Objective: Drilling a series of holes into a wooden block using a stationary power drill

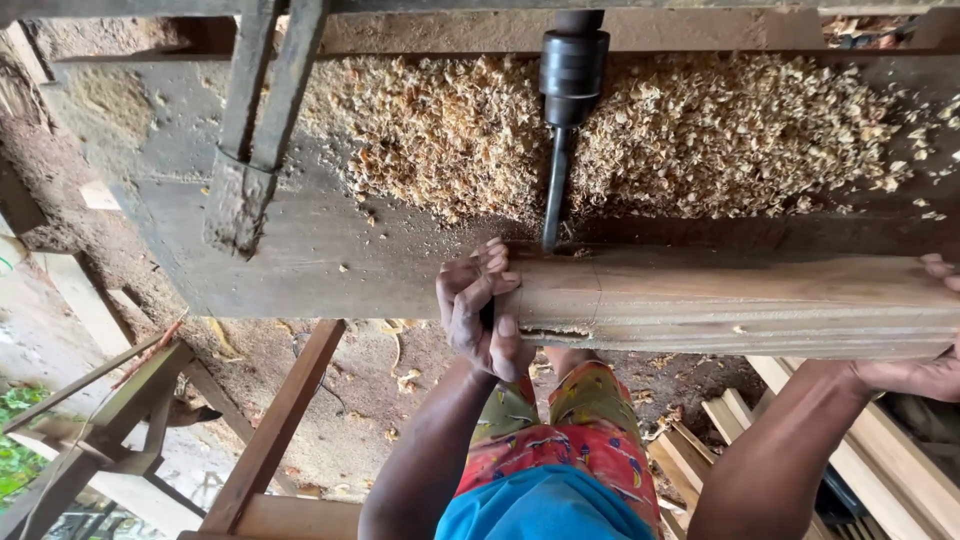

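Wood beam (740,300) lies across the machine table (300,270), right under the drill bit (555,190). Left hand (482,310) fingers curl tight around its end; right hand (925,365) grips the far side, shavings (700,130) piled behind.

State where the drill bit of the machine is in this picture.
In the head view the drill bit hangs at upper centre, its tip at the wooden beam, just right of the left hand, with wood shavings behind.

Drill bit (555,190) blocks above beam (740,300) — shavings (700,130) crowd behind.
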